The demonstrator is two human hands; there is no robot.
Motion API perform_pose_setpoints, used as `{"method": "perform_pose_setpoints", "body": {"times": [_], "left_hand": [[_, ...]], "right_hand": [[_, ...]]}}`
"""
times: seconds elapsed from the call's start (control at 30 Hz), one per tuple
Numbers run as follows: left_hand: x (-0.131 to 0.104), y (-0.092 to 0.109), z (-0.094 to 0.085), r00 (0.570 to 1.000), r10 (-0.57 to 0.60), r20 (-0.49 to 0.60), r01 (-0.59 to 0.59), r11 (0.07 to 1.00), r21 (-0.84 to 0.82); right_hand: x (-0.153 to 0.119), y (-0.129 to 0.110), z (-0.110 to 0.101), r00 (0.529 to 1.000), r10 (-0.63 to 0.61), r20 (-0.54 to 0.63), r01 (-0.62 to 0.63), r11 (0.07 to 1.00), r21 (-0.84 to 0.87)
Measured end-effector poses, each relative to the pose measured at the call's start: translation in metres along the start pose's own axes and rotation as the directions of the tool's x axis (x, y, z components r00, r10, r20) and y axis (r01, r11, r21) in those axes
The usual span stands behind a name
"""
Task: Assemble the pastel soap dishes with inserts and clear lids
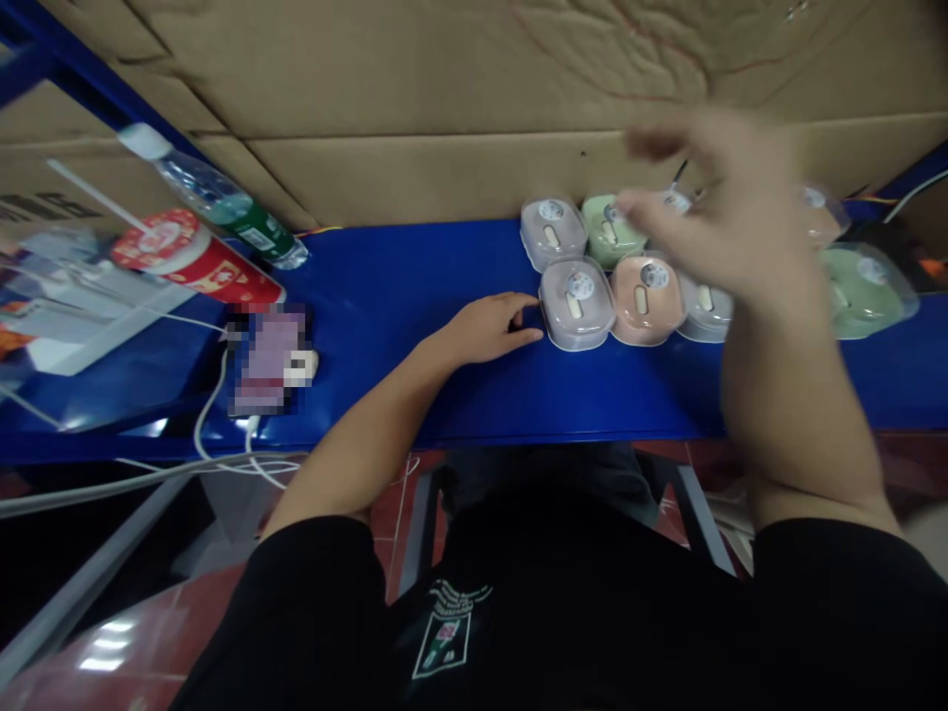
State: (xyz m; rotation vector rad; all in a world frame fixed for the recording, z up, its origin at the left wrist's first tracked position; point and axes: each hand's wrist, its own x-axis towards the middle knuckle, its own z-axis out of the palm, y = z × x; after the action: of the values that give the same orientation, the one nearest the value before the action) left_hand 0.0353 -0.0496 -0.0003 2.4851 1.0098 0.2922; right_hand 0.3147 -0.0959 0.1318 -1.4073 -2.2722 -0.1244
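Note:
Several clear-lidded square containers stand in two rows on the blue table. My left hand (498,328) rests on the table with fingers apart, its fingertips at the left side of the front grey container (578,304). Right of that one is a pink container (646,299). Behind them sit another grey container (552,233) and a green one (611,233). My right hand (715,202), blurred by motion, is raised over the right part of the rows with thumb and fingers apart and nothing visible between them. It partly hides the containers beneath, including a front grey one (705,308).
A larger green container (866,286) is at the right. On the left of the blue table (385,286) are a plastic bottle (244,219), a red cup with a straw (214,265), a blurred-out phone (267,360) with white cables and a white tray (96,331). Cardboard (415,178) lines the back.

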Motion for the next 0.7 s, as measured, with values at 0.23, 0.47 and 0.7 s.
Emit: {"method": "perform_pose_setpoints", "body": {"times": [0.23,0.47,0.7], "left_hand": [[-0.003,0.001,-0.001,1.000,-0.023,-0.016,0.021,0.994,-0.108],[-0.003,-0.008,0.003,0.996,-0.064,-0.061,0.051,0.979,-0.196],[-0.011,-0.024,-0.013,0.988,-0.089,-0.127,0.070,0.987,-0.143]], "right_hand": [[-0.011,-0.001,0.072,0.970,0.080,0.228,-0.041,0.984,-0.171],[-0.025,-0.021,0.090,0.960,0.024,0.277,0.004,0.995,-0.099],[-0.030,-0.026,0.099,0.943,-0.142,0.301,0.124,0.989,0.077]]}}
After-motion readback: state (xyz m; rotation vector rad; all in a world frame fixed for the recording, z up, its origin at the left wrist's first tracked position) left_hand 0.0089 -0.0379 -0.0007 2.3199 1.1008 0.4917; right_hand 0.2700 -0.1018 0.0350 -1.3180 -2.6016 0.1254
